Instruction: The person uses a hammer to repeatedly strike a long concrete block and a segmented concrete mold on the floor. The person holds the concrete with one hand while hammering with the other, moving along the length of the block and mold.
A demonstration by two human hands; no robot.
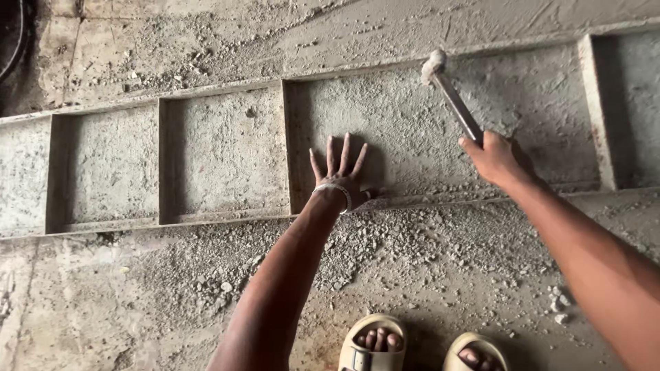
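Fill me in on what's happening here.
A person stands over a long metal mould with compartments of grey concrete mix. The left hand lies flat, fingers spread, in one compartment. The right hand holds a hammer raised over the same compartment. Loose gravel lies on the floor beside the mould.

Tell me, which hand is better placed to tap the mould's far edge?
The right hand, probably. It grips the hammer, whose head sits by the far rim of the long metal mould. The left hand lies flat and open on the fill.
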